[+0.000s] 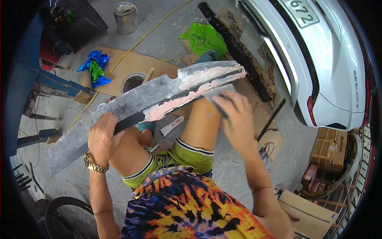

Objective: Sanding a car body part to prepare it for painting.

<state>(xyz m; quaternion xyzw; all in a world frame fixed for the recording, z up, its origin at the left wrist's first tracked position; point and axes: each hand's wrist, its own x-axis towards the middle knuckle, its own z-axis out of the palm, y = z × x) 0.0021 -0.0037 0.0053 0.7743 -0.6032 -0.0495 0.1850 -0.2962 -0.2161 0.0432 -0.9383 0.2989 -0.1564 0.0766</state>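
A long grey car trim panel [139, 93] lies slantwise across my knees, its right end farther away. Pink body filler [169, 107] is smeared along its right half, in streaks beside a black strip, with a paler patch [203, 75] above it. My left hand [104, 137] grips the panel's near edge left of the middle, thumb on the dark strip. My right hand [234, 113], a little blurred, holds a flat grey putty spreader [218, 93] near the panel's right end. Whether the spreader touches the filler I cannot tell.
A white tube [172, 126] lies on the floor between my legs. Beyond the panel are an open can [133, 81], cardboard [119, 63], green plastic [205, 38], blue plastic [94, 65] and a metal can [126, 18]. A silver car [318, 67] stands at right, cardboard boxes [328, 147] below it.
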